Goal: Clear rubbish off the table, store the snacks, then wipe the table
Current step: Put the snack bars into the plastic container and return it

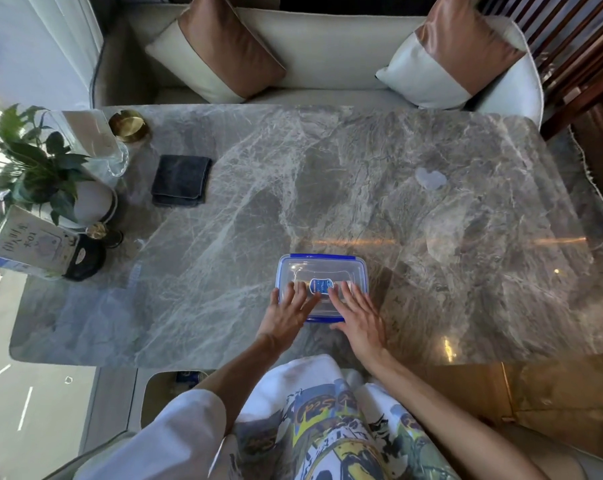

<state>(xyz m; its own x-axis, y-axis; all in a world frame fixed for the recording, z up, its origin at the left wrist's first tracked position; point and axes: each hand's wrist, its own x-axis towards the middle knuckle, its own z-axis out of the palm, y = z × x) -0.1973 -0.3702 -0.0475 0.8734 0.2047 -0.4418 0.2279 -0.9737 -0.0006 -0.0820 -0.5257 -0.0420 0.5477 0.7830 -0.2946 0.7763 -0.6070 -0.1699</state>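
A clear plastic storage box with a blue-rimmed lid (322, 271) sits on the grey marble table (431, 289) near its front edge. My left hand (288, 311) lies flat on the lid's left part, fingers spread. My right hand (357, 315) lies flat on the lid's right part, fingers spread too. Neither hand grips anything. What is inside the box I cannot make out. A folded dark grey cloth (181, 180) lies on the table at the back left, well away from both hands.
A small pale patch (431, 179) shows on the table at the right. At the left edge stand a potted plant (33, 174), a clear sign holder (96, 143), a brass ashtray (128, 125), a card (30, 242) and a black object (85, 258). A sofa with two cushions (224, 50) runs behind.
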